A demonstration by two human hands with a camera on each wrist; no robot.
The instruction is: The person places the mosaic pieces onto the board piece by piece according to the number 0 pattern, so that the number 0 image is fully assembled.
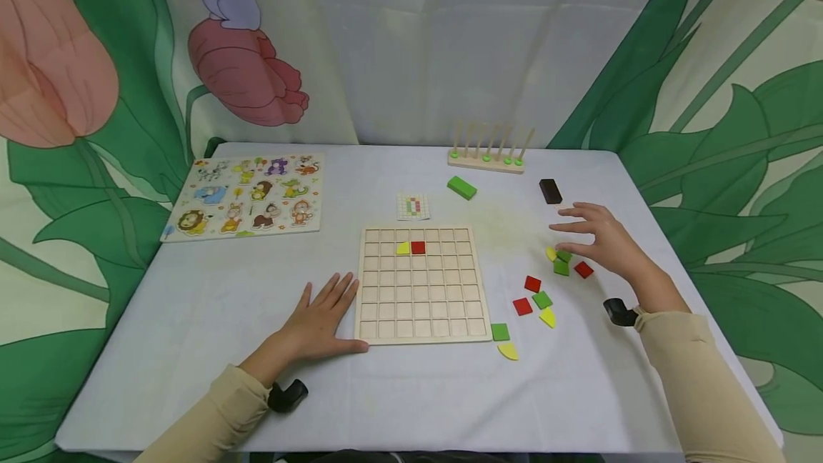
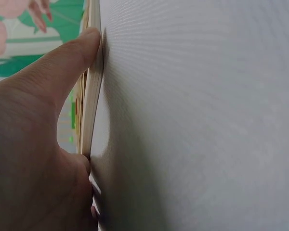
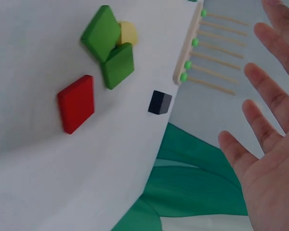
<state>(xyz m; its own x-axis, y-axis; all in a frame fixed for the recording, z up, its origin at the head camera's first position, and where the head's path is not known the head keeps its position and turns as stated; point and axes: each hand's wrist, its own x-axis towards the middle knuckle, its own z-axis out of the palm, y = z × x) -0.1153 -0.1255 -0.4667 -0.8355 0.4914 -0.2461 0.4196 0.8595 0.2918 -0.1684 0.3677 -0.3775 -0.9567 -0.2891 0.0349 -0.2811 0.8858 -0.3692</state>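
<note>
Head view: a left hand lies with fingers straight beside a gridded board, where a yellow tile and a red tile sit beyond the fingertips; a right hand, fingers spread, grips nothing. Left wrist view: the extended thumb touches the board's edge, where an uneven push could skew it. Right wrist view: two green tiles touch, apart from the fingers; a hasty pinch might scatter them.
</note>
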